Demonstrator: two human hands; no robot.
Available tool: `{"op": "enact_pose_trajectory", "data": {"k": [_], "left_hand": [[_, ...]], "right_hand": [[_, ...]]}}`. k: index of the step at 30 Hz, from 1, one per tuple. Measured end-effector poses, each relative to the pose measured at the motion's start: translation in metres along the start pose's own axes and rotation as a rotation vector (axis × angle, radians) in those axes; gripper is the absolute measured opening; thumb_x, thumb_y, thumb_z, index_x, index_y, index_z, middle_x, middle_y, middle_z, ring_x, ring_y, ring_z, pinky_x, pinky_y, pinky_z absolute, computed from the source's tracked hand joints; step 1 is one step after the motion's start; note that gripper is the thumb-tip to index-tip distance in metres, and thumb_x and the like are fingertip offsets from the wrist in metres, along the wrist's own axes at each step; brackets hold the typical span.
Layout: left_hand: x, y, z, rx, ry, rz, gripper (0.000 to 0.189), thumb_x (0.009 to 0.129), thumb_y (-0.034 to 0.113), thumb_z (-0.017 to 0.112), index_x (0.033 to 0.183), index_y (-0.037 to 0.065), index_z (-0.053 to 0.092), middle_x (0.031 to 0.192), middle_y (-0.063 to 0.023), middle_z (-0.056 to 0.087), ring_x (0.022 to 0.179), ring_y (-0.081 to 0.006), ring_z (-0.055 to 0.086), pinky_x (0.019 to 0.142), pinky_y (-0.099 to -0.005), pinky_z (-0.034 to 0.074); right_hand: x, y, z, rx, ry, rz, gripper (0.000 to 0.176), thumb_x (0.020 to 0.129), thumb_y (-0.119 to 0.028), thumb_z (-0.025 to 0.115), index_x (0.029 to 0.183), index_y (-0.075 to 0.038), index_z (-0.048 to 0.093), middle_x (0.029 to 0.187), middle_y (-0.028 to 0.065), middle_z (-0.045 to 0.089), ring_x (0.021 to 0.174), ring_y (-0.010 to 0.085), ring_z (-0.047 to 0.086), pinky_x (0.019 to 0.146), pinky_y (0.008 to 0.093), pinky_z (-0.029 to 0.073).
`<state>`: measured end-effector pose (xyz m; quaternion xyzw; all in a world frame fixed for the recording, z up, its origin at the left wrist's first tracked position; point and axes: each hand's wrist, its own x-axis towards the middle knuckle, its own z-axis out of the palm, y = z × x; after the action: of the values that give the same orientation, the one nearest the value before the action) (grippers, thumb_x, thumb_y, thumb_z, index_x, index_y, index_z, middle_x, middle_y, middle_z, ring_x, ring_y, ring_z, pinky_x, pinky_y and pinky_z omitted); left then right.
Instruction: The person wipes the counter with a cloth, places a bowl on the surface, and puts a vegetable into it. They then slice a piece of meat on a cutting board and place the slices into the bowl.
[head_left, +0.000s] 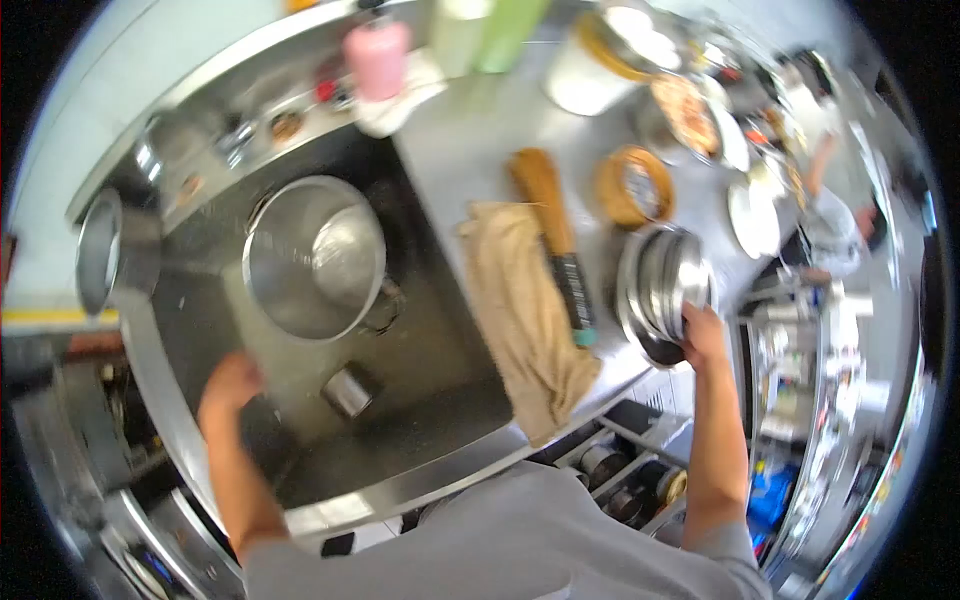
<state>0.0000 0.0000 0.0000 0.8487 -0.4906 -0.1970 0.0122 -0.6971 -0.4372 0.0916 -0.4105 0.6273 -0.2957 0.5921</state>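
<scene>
My right hand [703, 335] grips the near rim of a stack of shiny metal bowls [662, 280] at the counter's right side. Over the left part of the sink [440, 385] is my left hand [232, 382], its fingers smeared by motion. A large metal pot [315, 258] is in the sink, its wide mouth facing up. Closer to me, a small metal cup [350, 390] lies tilted in the sink. Between sink and bowls, a tan cloth [515, 310] is spread on the counter, with a brown brush-like tool [548, 210] with a dark handle lying partly over it.
Beyond the bowls stands a round wooden container [636, 188]. A pink bottle [378, 58] and a white bucket [590, 75] line the back. Another metal pot [112, 250] rests at the sink's left edge. A person [832, 230] is at the far right, near shelves.
</scene>
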Motion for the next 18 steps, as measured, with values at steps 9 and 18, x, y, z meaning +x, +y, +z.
{"op": "enact_pose_trajectory", "data": {"k": [9,18], "left_hand": [[-0.01,0.113,-0.1,0.153,0.216,-0.281,0.046,0.095,0.009,0.072,0.139,-0.004,0.067,0.132,-0.0256,0.072,0.118,-0.0375,0.07,0.102,-0.0418,0.053],[0.029,0.619,0.026,-1.153,-0.437,0.165,0.063,0.105,0.023,0.072,0.157,0.004,0.043,0.1,-0.0147,0.074,0.071,-0.0206,0.072,0.063,-0.0319,0.058]], "right_hand": [[-0.016,0.018,-0.046,-0.355,0.42,-0.047,0.065,0.096,-0.033,0.076,0.134,0.016,0.056,0.119,0.0326,0.071,0.103,0.0401,0.076,0.087,0.0478,0.062],[-0.052,-0.016,-0.114,-0.26,0.301,-0.163,0.049,0.101,-0.02,0.068,0.141,0.006,0.055,0.105,0.0265,0.075,0.074,0.0328,0.076,0.07,0.0446,0.062]]}}
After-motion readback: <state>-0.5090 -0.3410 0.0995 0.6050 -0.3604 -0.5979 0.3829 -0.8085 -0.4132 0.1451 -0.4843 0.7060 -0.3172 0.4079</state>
